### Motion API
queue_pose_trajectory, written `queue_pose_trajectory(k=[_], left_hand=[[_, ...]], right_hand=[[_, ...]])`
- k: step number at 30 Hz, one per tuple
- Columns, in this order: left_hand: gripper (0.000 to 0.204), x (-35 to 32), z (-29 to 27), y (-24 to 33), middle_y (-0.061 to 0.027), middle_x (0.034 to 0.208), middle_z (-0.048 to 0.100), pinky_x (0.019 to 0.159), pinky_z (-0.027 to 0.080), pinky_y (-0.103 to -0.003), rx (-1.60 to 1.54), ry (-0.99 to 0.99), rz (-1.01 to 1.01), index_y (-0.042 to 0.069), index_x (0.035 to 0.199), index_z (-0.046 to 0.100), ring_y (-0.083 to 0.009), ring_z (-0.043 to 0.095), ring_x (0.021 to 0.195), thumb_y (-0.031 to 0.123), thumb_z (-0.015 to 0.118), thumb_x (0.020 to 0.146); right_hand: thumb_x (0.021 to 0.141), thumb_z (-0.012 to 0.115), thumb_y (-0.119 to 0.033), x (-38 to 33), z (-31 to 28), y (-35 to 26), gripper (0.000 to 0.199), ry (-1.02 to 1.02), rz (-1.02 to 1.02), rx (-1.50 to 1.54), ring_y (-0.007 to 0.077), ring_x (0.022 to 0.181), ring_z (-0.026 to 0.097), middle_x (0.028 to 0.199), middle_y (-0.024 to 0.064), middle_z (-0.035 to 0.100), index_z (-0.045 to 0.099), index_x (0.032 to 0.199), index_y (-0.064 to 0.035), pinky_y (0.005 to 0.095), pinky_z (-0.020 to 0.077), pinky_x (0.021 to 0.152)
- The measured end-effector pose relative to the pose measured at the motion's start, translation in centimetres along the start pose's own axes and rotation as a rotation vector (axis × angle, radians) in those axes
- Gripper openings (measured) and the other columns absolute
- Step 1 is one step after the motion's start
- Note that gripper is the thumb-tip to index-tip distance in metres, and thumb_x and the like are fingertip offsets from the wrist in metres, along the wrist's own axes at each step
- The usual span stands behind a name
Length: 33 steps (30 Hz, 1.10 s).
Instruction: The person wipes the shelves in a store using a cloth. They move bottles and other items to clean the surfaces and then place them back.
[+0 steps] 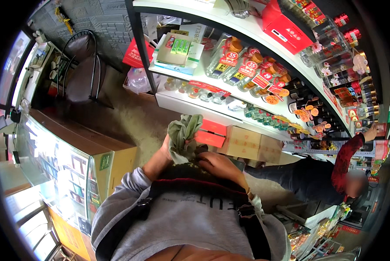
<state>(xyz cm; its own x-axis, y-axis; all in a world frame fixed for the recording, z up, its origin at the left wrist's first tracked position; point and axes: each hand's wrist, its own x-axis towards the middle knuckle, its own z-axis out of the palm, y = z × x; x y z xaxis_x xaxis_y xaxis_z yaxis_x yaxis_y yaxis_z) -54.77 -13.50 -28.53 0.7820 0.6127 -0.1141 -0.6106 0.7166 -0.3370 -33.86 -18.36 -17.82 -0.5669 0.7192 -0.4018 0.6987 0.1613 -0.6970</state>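
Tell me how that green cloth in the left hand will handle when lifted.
The green cloth bunches and folds in the left hand, so it is probably floppy and will droop. It looks light, since one hand holds it. Its creased fabric likely grips well rather than slipping.

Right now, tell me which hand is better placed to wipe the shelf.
Probably the left hand: it already grips the green cloth, raised toward the white shelf. The right hand lies low against the chest, away from the cloth.

Shop w/ white shelves, glass counter, black chair.
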Motion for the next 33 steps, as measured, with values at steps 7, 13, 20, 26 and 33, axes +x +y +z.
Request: queue_pose_trajectory(k=[7,13,20,26,33], left_hand=[[0.05,-1.9,-1.1,0.4,-0.0207,0.11,0.057,0.064,0.052,-0.037,0.087,-0.021,0.118,0.006,0.131,0.044,-0.0243,0.058,0.072,0.04,0.037,0.094],[0.048,-3.8,-2.1,0.8,-0.0158,0.103,0.06,0.064,0.052,-0.035,0.073,0.08,0.245,0.006,0.124,0.051,-0.0217,0.057,0.07,0.04,0.039,0.093],[0.043,-3.4,-1.0,3.0,-0.0152,0.102,0.061,0.072,0.052,-0.037,0.101,0.133,0.307,0.003,0.119,0.053,-0.0242,0.06,0.082,0.035,0.04,0.094],[0.036,-0.6,1.5,6.4,-0.0166,0.108,0.06,0.083,0.05,-0.036,0.107,-0.061,0.33,0.0,0.112,0.055,-0.0265,0.06,0.093,0.028,0.04,0.094],[0.032,3.4,9.6,8.9,-0.0136,0.101,0.065,0.085,0.05,-0.039,0.206,0.34,0.549,0.002,0.106,0.059,-0.0238,0.063,0.091,0.027,0.043,0.092]], right_hand=[[0.09,0.051,-0.028,2.3,-0.6,-1.1,0.033,-0.104,0.031,-0.005,0.0339,0.099,0.057,0.104,0.0182,0.06,0.056,0.111,-0.0035,0.0397,0.0453,0.085],[0.091,0.054,-0.025,5.9,-1.4,1.4,0.03,-0.069,0.025,0.137,0.0207,0.093,0.062,0.106,0.01,0.064,0.058,0.115,-0.0072,0.0313,0.0476,0.081],[0.091,0.057,-0.025,15.3,-5.9,4.7,0.039,0.156,0.067,0.633,0.0194,0.094,0.061,0.111,0.0121,0.06,0.049,0.123,-0.0045,0.0298,0.0511,0.08],[0.09,0.057,-0.022,23.9,-10.8,5.4,0.052,0.351,0.172,1.18,0.0248,0.101,0.056,0.117,0.0164,0.05,0.035,0.131,0.0,0.0377,0.0533,0.082],[0.089,0.056,-0.042,27.2,-12.8,4.2,0.047,-0.109,0.329,1.307,0.0212,0.098,0.057,0.11,0.0108,0.062,0.052,0.117,-0.005,0.0379,0.0491,0.082]])
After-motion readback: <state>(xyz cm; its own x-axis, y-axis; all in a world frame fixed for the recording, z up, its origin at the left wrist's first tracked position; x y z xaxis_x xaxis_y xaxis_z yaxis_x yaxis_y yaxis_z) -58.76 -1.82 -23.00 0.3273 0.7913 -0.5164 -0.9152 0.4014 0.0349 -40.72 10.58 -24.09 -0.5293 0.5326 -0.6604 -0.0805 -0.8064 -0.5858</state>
